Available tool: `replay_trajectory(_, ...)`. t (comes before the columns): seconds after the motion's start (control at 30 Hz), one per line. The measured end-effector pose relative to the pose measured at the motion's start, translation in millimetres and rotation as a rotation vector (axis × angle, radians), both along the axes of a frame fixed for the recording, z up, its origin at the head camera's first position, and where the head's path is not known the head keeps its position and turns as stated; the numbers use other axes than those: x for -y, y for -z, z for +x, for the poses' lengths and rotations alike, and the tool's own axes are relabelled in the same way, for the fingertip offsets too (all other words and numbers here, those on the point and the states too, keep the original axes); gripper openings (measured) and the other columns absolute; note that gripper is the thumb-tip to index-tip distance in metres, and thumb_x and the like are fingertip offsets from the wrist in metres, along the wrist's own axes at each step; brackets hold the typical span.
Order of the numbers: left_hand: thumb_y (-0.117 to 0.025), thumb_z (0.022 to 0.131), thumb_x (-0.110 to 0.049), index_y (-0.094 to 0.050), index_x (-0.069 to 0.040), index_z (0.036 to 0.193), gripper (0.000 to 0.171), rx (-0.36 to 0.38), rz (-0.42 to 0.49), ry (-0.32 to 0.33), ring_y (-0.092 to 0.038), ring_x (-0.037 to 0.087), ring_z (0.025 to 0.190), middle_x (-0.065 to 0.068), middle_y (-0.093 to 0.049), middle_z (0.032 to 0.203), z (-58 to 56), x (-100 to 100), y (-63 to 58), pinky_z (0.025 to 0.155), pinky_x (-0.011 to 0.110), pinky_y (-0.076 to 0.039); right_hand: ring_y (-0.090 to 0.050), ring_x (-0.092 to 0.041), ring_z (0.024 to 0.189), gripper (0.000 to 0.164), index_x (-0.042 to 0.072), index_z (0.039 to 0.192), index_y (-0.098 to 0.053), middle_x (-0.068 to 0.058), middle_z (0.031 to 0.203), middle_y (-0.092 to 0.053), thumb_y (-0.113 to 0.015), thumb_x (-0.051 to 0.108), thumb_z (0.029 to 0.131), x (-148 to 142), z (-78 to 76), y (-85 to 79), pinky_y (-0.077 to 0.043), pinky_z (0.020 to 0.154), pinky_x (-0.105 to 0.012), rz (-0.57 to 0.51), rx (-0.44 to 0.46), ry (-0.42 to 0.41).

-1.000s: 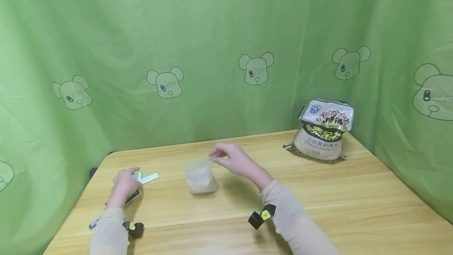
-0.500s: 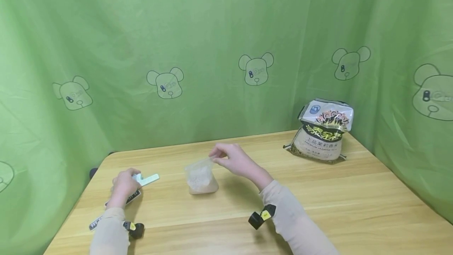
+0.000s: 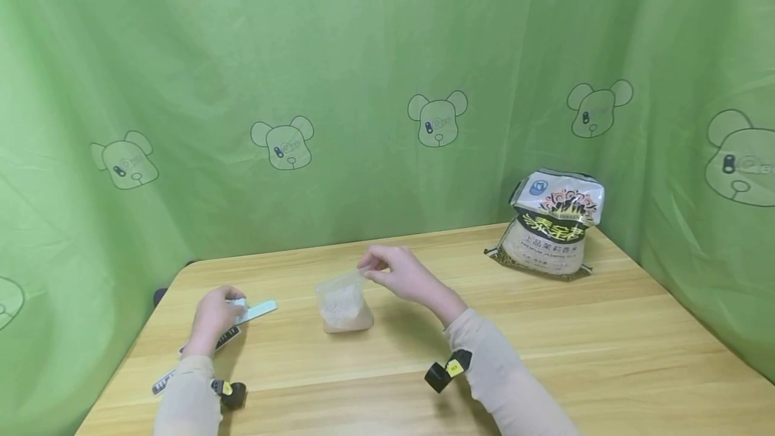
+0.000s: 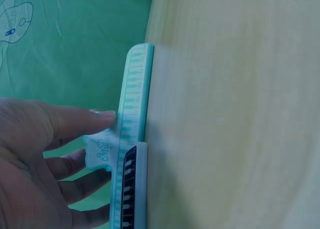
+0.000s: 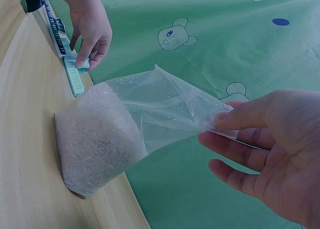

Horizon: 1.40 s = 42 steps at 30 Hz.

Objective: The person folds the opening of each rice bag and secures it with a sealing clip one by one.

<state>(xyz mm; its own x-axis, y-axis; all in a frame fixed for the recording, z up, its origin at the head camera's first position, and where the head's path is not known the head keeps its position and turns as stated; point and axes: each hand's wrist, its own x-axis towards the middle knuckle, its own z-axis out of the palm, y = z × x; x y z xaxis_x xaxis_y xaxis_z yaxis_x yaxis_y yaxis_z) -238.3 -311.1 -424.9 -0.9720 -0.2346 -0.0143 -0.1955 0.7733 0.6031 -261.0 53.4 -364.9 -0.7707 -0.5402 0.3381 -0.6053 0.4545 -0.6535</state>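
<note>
My left hand (image 3: 214,318) pinches the tab of a mint-green bag clip (image 4: 131,94) patterned with piano keys, thumb on one side and fingers on the other. The clip's long bar lies along the tabletop. My right hand (image 5: 270,149) pinches the top corner of a clear plastic bag (image 5: 100,139) between thumb and forefinger. White rice fills the bag's lower part, and its base rests on the table while the upper film is drawn up toward the right hand. Close by the left hand lies a black-and-white piano-key clip (image 4: 128,189), overlapping the mint one in the left wrist view.
Another piano-key clip (image 3: 162,382) lies beside the left forearm, partly hidden by it. A large printed rice sack (image 3: 551,227) stands at the back right of the wooden table (image 3: 605,342). Green curtain (image 3: 363,173) hangs behind the table and along its sides.
The mint clip has turned slightly, its free end shifting a little to the right and down as the left fingers adjust on the tab. The right hand and bag have stayed still.
</note>
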Motion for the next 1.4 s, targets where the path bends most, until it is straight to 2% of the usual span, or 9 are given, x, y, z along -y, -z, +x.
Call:
replay_trajectory(0.2,-0.064,0.086,-0.006,-0.066,0.001,0.103,0.018,-0.069,-0.050,0.053,-0.057,0.044,0.109,0.027,-0.065,0.116,1.8,-3,-3.9,0.095,0.059,-0.043,-0.067,-0.017,0.093,0.011,0.008,0.102,-0.067,-0.005,0.098,-0.073,-0.065,0.009,0.091,0,-0.5,-0.1,-0.055,0.090,-0.031,-0.001,-0.001,0.000)
replay_trajectory(0.4,-0.067,0.087,-0.009,-0.068,-0.003,0.099,0.014,-0.113,-0.094,0.092,-0.058,0.045,0.110,0.026,-0.065,0.117,1.7,-4,-5.4,0.094,0.060,-0.044,-0.067,-0.017,0.093,0.011,0.009,0.102,-0.067,-0.005,0.099,-0.073,-0.065,0.010,0.091,0,-1.7,1.4,-0.055,0.089,-0.029,0.001,-0.001,0.001)
replay_trajectory(0.53,-0.066,0.088,-0.012,-0.068,-0.005,0.099,0.013,-0.117,-0.101,0.091,-0.058,0.044,0.112,0.025,-0.065,0.121,2.1,-6,-8.1,0.093,0.059,-0.045,-0.067,-0.016,0.093,0.011,0.009,0.102,-0.067,-0.004,0.098,-0.072,-0.065,0.010,0.091,0,-2.0,2.0,-0.055,0.089,-0.030,0.002,0.004,0.002)
replay_trajectory(0.7,-0.065,0.090,-0.015,-0.068,-0.007,0.104,0.017,-0.145,-0.096,0.073,-0.056,0.045,0.116,0.025,-0.061,0.128,2.9,-12,-17.4,0.095,0.061,-0.044,-0.067,-0.017,0.094,0.011,0.009,0.102,-0.067,-0.004,0.099,-0.072,-0.065,0.010,0.091,0,-2.1,2.1,-0.055,0.090,-0.031,-0.005,0.011,-0.001)
replay_trajectory(0.97,-0.066,0.091,-0.017,-0.068,-0.007,0.109,0.021,-0.253,-0.138,0.070,-0.062,0.038,0.100,0.024,-0.066,0.117,5.7,-23,-34.5,0.083,0.054,-0.049,-0.067,-0.016,0.093,0.011,0.009,0.102,-0.067,-0.004,0.099,-0.073,-0.065,0.010,0.091,0,-2.6,2.5,-0.055,0.090,-0.030,-0.004,0.006,-0.002)
replay_trajectory(1.23,-0.067,0.091,-0.017,-0.069,-0.007,0.108,0.020,-0.383,-0.131,0.081,-0.059,0.041,0.107,0.024,-0.064,0.119,11.7,-34,-49.9,0.088,0.057,-0.047,-0.067,-0.016,0.093,0.011,0.009,0.102,-0.067,-0.004,0.098,-0.073,-0.065,0.009,0.091,0,-2.5,3.1,-0.055,0.090,-0.030,-0.007,0.006,-0.003)
replay_trajectory(1.4,-0.069,0.090,-0.016,-0.069,-0.006,0.107,0.020,-0.456,-0.119,0.099,-0.060,0.039,0.104,0.022,-0.064,0.116,13.8,-40,-55.8,0.085,0.055,-0.050,-0.067,-0.016,0.093,0.011,0.009,0.102,-0.067,-0.004,0.098,-0.072,-0.065,0.010,0.091,0,-3.3,3.4,-0.055,0.090,-0.031,-0.010,0.013,0.000)
